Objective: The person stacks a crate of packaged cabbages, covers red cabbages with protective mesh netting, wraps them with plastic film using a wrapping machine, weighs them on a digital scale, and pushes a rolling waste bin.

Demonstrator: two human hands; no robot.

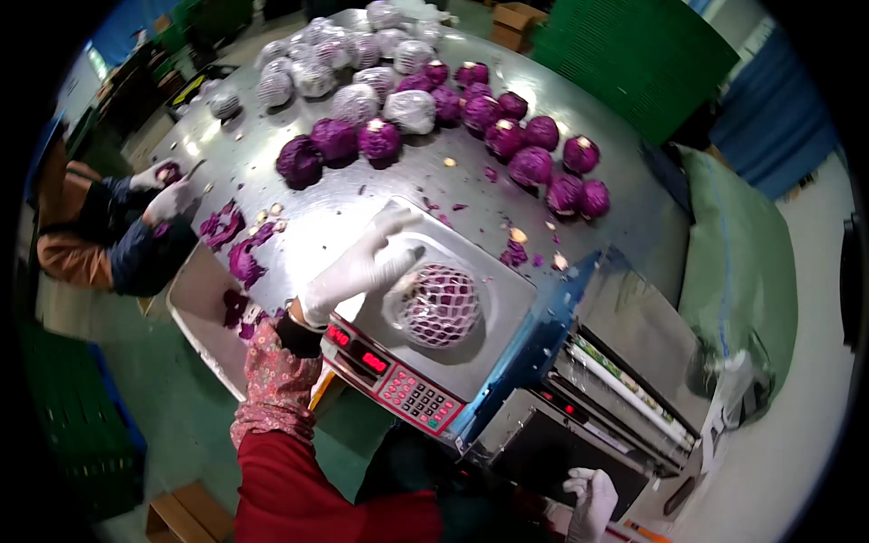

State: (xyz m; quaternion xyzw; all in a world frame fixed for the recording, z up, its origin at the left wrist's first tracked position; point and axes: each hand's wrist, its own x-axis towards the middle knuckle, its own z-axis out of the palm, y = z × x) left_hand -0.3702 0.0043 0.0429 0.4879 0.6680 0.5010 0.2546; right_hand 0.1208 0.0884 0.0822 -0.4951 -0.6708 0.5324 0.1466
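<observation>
One netted red cabbage, frame centre, on digital scale. Left hand spread, empty, just beside it; right hand, lower right, half-curled, empty.

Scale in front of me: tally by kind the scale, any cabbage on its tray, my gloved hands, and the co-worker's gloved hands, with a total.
Scale: 1
Netted cabbage on it: 1
Your gloved hands, left hand and right hand: 2
Co-worker's gloved hands: 2
Total: 6
</observation>
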